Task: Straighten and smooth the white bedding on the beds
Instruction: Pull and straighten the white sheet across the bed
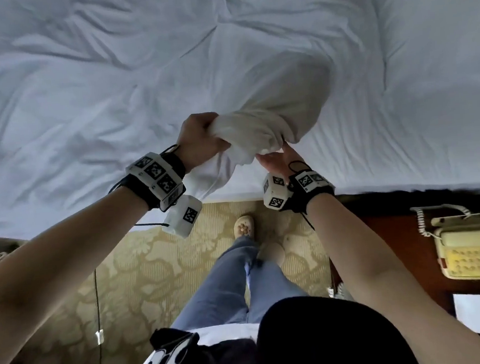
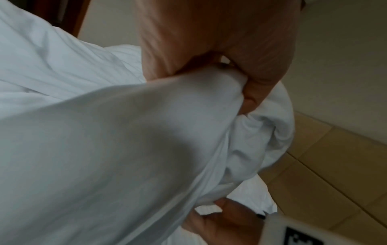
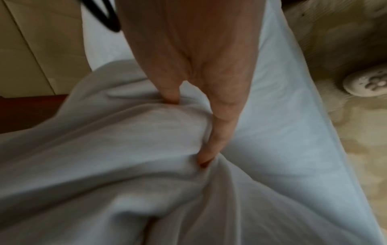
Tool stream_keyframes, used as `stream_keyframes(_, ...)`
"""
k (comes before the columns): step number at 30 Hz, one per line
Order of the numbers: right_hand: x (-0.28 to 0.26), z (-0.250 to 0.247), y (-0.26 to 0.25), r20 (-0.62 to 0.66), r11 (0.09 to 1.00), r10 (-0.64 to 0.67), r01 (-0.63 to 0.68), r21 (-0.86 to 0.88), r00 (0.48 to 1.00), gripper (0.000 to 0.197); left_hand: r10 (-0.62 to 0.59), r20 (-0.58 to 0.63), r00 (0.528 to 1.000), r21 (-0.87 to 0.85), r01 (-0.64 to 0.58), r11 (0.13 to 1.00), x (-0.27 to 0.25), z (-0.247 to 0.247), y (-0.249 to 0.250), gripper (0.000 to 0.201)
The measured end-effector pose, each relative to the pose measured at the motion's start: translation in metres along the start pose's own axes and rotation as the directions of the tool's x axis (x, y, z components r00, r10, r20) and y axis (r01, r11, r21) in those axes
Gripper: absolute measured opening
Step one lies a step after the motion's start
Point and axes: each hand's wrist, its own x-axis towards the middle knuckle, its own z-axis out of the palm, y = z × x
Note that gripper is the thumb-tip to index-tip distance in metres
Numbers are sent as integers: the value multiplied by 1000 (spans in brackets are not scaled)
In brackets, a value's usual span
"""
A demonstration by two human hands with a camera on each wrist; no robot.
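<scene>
Now the left hand (image 1: 201,139) fists a bunched wad of white bedding (image 1: 266,128) mid-frame at the bed's near edge — right hand (image 1: 274,159), fingers straight, underneath. Soft, light, floppy — best gripped along its edge.

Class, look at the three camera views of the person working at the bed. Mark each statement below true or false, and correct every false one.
1. The person's left hand grips a bunched-up fold of the white fabric bedding. True.
2. The right hand rests flat on the cream corded telephone. False: it touches the bunched bedding, with its fingers straight against the cloth; the telephone lies untouched on the dark wooden nightstand.
3. The bedding lies smooth and flat. False: it is creased all over, and a fold is lifted off the bed.
4. The floor has a beige patterned carpet. True.
5. The person's feet are bare. False: a pale slipper covers the visible foot.
</scene>
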Motion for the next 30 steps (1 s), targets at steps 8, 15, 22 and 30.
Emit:
stream_keyframes(8, 3, 51, -13, 75, 1000, 26, -26, -1, 997, 38, -100, -39, 994, -242, 87, 966, 19, -53, 0, 41)
stream_keyframes(15, -27, 54, -74, 59, 905, -304, 307, -293, 951, 37, -14, 60, 998, -140, 22, 990, 33, -48, -8, 39)
stream_keyframes(22, -88, 23, -141, -116, 451, -882, 746, -490, 457, 51, 52, 332, 942, 246, -140, 959, 48, 12, 2, 48)
stream_keyframes(30, -148, -32, -180, 295, -237, -953, 771, -591, -67, 54, 38, 602, 797, 476, -397, 785, 44, 103, 47, 55)
